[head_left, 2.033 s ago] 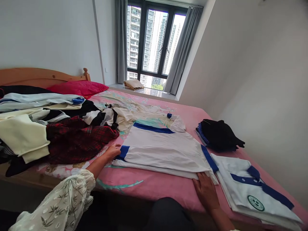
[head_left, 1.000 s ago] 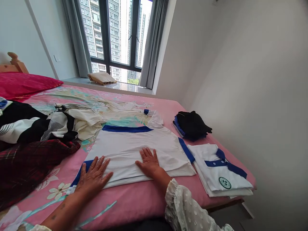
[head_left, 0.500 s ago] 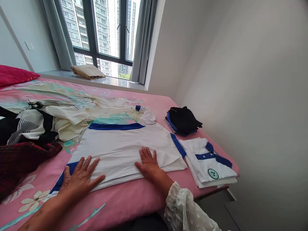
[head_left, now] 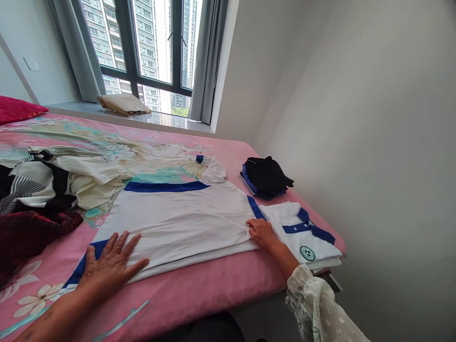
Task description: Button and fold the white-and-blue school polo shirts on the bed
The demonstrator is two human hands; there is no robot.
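A white shirt with blue bands is spread across the near side of the bed, one short sleeve sticking out at the back. My left hand rests on its lower left part, palm down and fingers spread. At the shirt's right end, beside the blue strip, my right hand has its fingers bent together on the cloth. Just right of that hand lies a folded white polo shirt with a blue collar and a round green badge, partly covered by my right forearm.
A stack of folded dark clothes sits behind the polo shirt, near the wall. Loose garments are heaped on the left. The pink flowered bed ends close to me. A brown paper package lies on the windowsill.
My right hand has slid right, from flat on the shirt's middle to its right end, and its fingers have bent in. My left hand stays on the cloth. The view has shifted slightly.
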